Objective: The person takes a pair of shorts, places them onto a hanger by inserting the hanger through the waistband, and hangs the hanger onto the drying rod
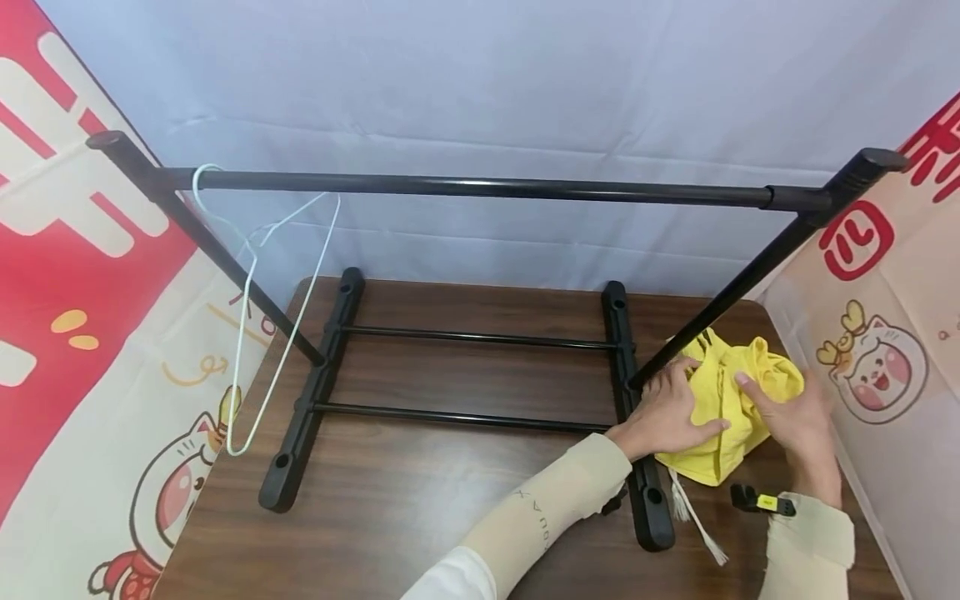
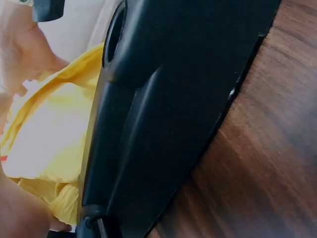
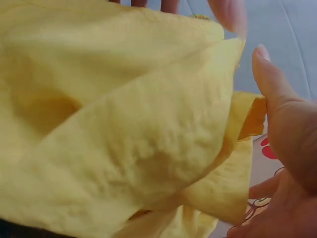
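A bunched yellow garment (image 1: 723, 417) with a white drawstring (image 1: 697, 521) lies on the table, beside the right foot of a black rack. My left hand (image 1: 667, 414) rests along its left side, thumb stretched over the cloth; its farther fingertips are partly hidden. On the other side my right hand (image 1: 802, 421) touches the cloth with thumb and fingers spread apart. In the right wrist view folds of the garment (image 3: 124, 124) fill most of the picture, and the right thumb (image 3: 277, 84) stands straight at their edge. The left wrist view shows the garment (image 2: 49, 134) between both hands.
The black rack's top bar (image 1: 480, 187) spans above the wooden table (image 1: 450, 500). From its left end hangs a pale hanger (image 1: 243, 333). Slanted posts, foot bars (image 1: 645, 467) and two lower rods (image 1: 457, 417) surround the middle. Printed cloth walls (image 1: 900, 433) stand at both sides.
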Tool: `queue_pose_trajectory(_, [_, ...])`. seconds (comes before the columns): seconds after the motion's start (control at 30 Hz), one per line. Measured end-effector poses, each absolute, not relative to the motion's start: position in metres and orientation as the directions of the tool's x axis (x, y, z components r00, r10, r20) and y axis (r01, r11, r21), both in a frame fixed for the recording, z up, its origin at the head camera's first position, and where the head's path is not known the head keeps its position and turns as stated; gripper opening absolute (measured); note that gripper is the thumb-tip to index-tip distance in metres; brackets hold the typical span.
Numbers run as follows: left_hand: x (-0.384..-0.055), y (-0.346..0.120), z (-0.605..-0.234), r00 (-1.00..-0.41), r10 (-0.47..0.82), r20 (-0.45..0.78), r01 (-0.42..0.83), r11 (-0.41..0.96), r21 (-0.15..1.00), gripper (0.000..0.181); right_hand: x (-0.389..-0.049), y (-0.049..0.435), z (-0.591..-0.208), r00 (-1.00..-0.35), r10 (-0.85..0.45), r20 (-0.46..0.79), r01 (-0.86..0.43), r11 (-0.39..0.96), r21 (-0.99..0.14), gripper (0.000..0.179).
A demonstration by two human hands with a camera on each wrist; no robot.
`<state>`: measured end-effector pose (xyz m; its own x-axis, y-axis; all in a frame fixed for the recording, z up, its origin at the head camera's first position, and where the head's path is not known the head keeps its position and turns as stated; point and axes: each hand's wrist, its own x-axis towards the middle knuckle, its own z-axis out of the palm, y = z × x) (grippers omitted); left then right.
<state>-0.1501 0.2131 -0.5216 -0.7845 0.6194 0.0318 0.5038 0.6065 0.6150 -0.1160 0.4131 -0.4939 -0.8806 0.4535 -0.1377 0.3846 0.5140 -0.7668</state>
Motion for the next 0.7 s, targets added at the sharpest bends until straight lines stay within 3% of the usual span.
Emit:
queue_pose_trajectory(0.23, [-0.153,0.218,-0.516,-0.824,0.565,-0.049,0.39,0.626,0.675,0.112,-0.114,0.413,-0.506,-0.882,0.429,-0.194,0.393,0.444,-0.805,0.108])
queue_pose_trajectory(0.53, [-0.158,0.227,-0.5,-0.818,0.504,-0.277,0.123,0.624,0.772,0.114,-0.109,0.411,-0.512,-0.883,0.41,-0.229,0.428,0.501,-0.752,0.11])
queue_pose_trajectory(0.7, [-0.158,0.231,-0.499,-0.819,0.436,-0.372,0.004,0.653,0.758,0.113,-0.108,0.403,-0.518,-0.884,0.409,-0.228,0.427,0.504,-0.751,0.111])
